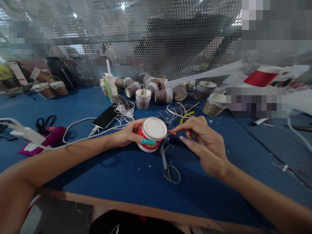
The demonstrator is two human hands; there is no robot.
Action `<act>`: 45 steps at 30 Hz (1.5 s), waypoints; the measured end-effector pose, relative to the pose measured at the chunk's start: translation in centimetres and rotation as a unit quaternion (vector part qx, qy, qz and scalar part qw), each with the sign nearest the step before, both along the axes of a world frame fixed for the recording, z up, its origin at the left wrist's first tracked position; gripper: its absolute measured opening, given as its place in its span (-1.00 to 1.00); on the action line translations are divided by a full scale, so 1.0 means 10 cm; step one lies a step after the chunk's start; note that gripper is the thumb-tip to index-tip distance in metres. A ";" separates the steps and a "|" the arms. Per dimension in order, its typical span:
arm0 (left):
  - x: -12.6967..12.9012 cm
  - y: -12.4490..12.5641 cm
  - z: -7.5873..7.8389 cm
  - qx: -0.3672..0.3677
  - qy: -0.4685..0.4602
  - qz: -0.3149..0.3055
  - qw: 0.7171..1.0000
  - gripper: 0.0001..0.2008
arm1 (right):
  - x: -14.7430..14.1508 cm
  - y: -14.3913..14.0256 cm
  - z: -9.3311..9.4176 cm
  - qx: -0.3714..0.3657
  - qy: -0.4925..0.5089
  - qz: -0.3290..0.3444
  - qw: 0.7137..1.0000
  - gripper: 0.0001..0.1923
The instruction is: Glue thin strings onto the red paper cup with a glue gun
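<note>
While the left hand (128, 133) curls around a red-and-white cup (150, 139), pale round end facing up, near the front of a blue table (117, 182), we see the right hand (207, 143) just beside it, thumb and forefinger slightly parted; whether they grip the thin cord (167, 169) that hangs by the cup and ends in a loop, we cannot tell. Behind, we find a dark phone (105, 117) and a cluster of wrapped cups (143, 100).

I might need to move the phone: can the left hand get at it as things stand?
Probably not freely: the left hand is holding the red cup, though the nearby phone lies largely uncovered.
</note>
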State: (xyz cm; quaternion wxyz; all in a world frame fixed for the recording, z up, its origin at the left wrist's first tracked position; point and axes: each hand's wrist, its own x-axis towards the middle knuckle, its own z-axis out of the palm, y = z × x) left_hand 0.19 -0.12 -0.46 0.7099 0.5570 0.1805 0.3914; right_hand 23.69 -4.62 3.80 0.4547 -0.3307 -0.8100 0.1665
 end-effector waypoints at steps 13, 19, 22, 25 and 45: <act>-0.01 0.09 -0.06 -0.089 -0.076 0.085 0.990 -0.39 | 0.02 0.33 0.11 -0.195 0.270 -0.099 0.938 -0.67; -0.16 0.13 0.07 -0.177 -0.083 -0.104 0.975 -0.26 | 0.08 0.41 0.15 -0.284 0.229 -0.083 0.928 -0.63; -0.20 0.14 0.09 -0.187 -0.078 -0.122 0.972 -0.23 | 0.12 0.40 0.14 -0.273 0.169 -0.087 0.943 -0.60; -0.17 0.15 0.08 -0.180 -0.068 -0.109 0.975 -0.20 | 0.21 0.41 0.14 -0.182 0.043 -0.093 0.978 -0.56; -0.04 0.10 -0.04 -0.084 -0.058 -0.010 0.995 -0.35 | 0.13 0.33 -0.02 0.071 -0.455 -0.026 0.887 -0.76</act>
